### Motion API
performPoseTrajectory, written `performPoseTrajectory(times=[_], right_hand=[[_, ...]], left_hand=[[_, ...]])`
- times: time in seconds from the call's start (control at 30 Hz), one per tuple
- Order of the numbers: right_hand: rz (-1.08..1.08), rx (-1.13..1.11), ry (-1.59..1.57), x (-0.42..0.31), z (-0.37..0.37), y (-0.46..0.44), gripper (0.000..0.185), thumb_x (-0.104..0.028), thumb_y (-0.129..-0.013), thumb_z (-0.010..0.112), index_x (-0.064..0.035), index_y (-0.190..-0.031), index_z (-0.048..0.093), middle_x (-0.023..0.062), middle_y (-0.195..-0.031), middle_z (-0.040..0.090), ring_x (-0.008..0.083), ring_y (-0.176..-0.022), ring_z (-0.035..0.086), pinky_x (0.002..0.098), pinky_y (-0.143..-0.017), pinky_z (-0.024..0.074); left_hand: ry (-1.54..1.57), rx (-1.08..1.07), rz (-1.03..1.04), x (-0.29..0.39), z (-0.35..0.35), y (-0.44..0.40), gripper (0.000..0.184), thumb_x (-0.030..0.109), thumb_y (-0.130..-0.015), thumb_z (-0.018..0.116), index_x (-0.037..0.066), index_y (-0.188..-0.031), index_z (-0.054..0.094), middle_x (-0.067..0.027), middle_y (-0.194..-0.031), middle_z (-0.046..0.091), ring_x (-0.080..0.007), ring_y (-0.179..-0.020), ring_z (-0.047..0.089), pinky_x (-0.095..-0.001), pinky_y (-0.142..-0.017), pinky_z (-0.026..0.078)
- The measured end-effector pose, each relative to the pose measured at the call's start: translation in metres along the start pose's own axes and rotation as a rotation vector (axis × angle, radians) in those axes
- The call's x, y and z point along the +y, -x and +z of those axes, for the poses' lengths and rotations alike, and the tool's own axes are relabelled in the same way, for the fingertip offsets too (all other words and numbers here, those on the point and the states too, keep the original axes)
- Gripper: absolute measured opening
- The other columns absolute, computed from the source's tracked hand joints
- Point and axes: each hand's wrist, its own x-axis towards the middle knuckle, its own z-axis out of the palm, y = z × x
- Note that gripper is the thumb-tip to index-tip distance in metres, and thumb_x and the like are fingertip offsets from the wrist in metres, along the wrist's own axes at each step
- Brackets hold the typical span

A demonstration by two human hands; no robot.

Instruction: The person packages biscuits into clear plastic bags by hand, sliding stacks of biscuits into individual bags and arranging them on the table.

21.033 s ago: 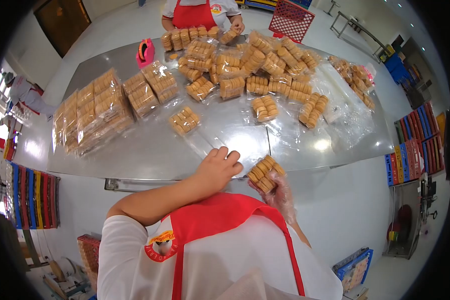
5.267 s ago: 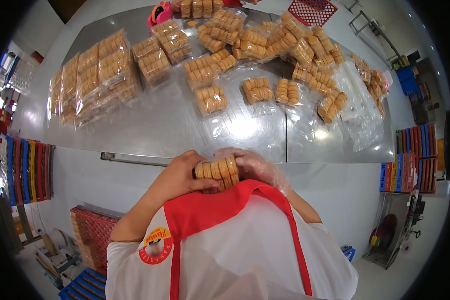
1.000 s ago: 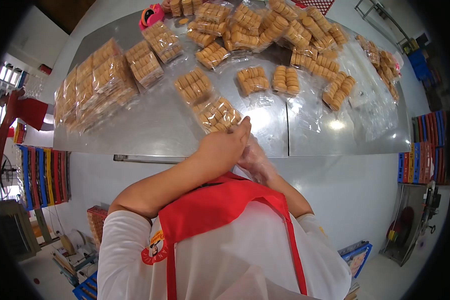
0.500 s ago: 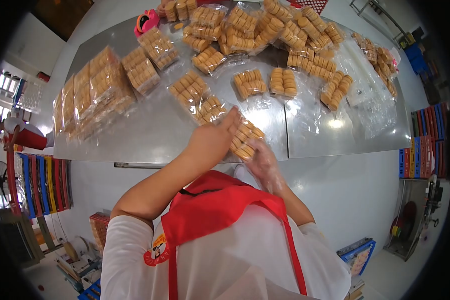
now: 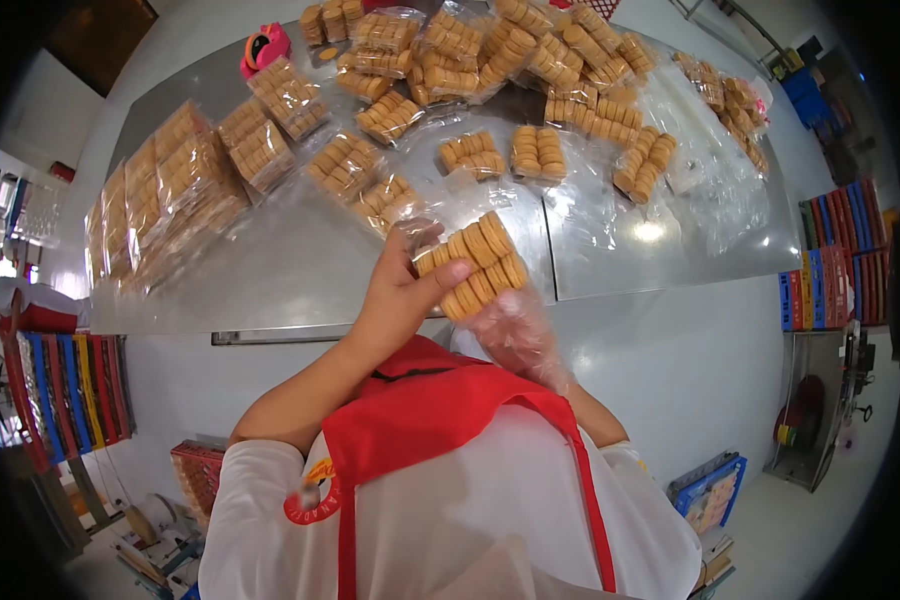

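Observation:
Near the front edge of the steel table (image 5: 300, 290), my left hand (image 5: 400, 290) grips a clear bag of round cookies (image 5: 475, 262), its thumb across the cookies. My right hand (image 5: 515, 330), in a clear plastic glove, holds the same bag from below; its fingertips are partly hidden. Just beyond, two bagged packs of cookies (image 5: 345, 165) lie one against the other. Two more packs, one at the middle (image 5: 472, 155) and one to its right (image 5: 538, 153), lie farther back.
Stacked cookie packs (image 5: 170, 190) stand at the table's left. A heap of packs (image 5: 490, 50) lies at the back, near a pink tape dispenser (image 5: 266, 48). Clear plastic bags (image 5: 710, 200) cover part of the right side. A person (image 5: 35, 305) is at the far left.
The bag of cookies has been lifted off the table toward me and turned. My left hand has moved from over the packs to grip it. The view has shifted slightly.

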Motion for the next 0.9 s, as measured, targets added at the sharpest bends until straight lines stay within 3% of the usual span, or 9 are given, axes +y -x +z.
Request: performPoseTrajectory(times=[0.03,0.2,0.27,0.3,0.4,0.43,0.7,0.8,0.9], right_hand=[[0.009,0.05,0.067,-0.004,0.0,0.004,0.078,-0.036,-0.085,0.075,-0.0042,-0.144,0.036,0.0131,-0.141,0.047,0.0283,-0.13,0.049,0.044,-0.109,0.042],[0.234,0.176,0.374,-0.023,0.006,0.0,0.056,-0.035,-0.09,0.068,-0.0014,-0.13,0.048,0.0105,-0.114,0.057,0.0172,-0.106,0.057,0.0344,-0.094,0.048],[0.353,0.201,0.498,-0.023,0.035,-0.003,0.05,-0.033,-0.091,0.068,-0.0015,-0.126,0.051,0.0087,-0.107,0.059,0.0145,-0.099,0.057,0.0319,-0.089,0.0491],[0.36,0.209,0.445,-0.014,0.033,-0.004,0.035,-0.025,-0.092,0.067,-0.0024,-0.118,0.057,0.0064,-0.102,0.06,0.0123,-0.096,0.058,0.0296,-0.086,0.0491],[0.372,0.159,0.414,-0.004,0.036,-0.006,0.021,-0.02,-0.093,0.066,-0.0032,-0.105,0.061,0.0039,-0.096,0.061,0.0103,-0.092,0.057,0.0277,-0.083,0.0485],[0.34,0.151,0.461,-0.001,0.035,-0.008,0.013,-0.016,-0.093,0.066,-0.0036,-0.094,0.063,0.0022,-0.09,0.061,0.0094,-0.087,0.057,0.0274,-0.079,0.0489],[0.414,0.222,0.542,0.003,0.061,-0.015,0.013,-0.014,-0.09,0.069,-0.0042,-0.083,0.064,-0.0012,-0.077,0.06,0.0078,-0.07,0.054,0.0243,-0.067,0.0477],[0.44,0.212,0.615,0.004,0.061,-0.02,0.012,-0.014,-0.091,0.068,-0.0037,-0.086,0.064,-0.0008,-0.079,0.06,0.0079,-0.071,0.055,0.0238,-0.068,0.0474],[0.385,0.173,0.609,0.009,0.058,-0.021,0.01,-0.013,-0.092,0.066,-0.0024,-0.092,0.064,0.001,-0.085,0.061,0.0083,-0.077,0.057,0.0251,-0.07,0.0484]], left_hand=[[-0.042,-0.048,-0.014,0.003,-0.007,0.002,0.061,0.019,-0.085,0.079,0.001,-0.131,0.044,-0.0102,-0.12,0.055,-0.0175,-0.112,0.055,-0.0296,-0.09,0.049],[-0.218,-0.234,-0.073,0.014,-0.026,0.027,0.04,0.015,-0.091,0.07,0.005,-0.123,0.049,-0.0055,-0.113,0.055,-0.0132,-0.102,0.057,-0.0307,-0.089,0.049],[0.123,-0.028,-0.222,0.009,-0.017,0.043,0.032,0.018,-0.095,0.066,0.003,-0.119,0.051,-0.0056,-0.108,0.059,-0.0125,-0.099,0.058,-0.0288,-0.087,0.049],[0.29,0.074,-0.29,0.007,-0.015,0.049,0.03,0.02,-0.096,0.064,0.001,-0.116,0.052,-0.0056,-0.105,0.061,-0.0122,-0.097,0.058,-0.0279,-0.087,0.048],[0.37,0.199,-0.26,0.004,-0.02,0.059,0.02,0.019,-0.099,0.058,0.001,-0.108,0.056,-0.0048,-0.099,0.062,-0.011,-0.093,0.059,-0.0272,-0.084,0.049],[0.352,0.219,-0.279,0.005,-0.024,0.062,0.018,0.018,-0.099,0.058,0.001,-0.105,0.057,-0.0044,-0.096,0.062,-0.0105,-0.091,0.058,-0.0269,-0.083,0.048],[0.19,0.309,-0.362,0.025,-0.045,0.083,0.015,0.015,-0.096,0.059,0.002,-0.088,0.061,-0.0027,-0.084,0.061,-0.0081,-0.079,0.054,-0.0249,-0.074,0.046],[0.068,0.278,-0.259,0.014,-0.054,0.086,0.01,0.01,-0.094,0.058,0.001,-0.091,0.061,-0.0013,-0.083,0.058,-0.0083,-0.076,0.053,-0.0243,-0.073,0.045],[0.196,0.339,-0.13,0.01,-0.054,0.086,0.006,0.006,-0.092,0.056,0.002,-0.09,0.061,-0.0009,-0.084,0.055,-0.0091,-0.076,0.052,-0.0233,-0.075,0.045]])
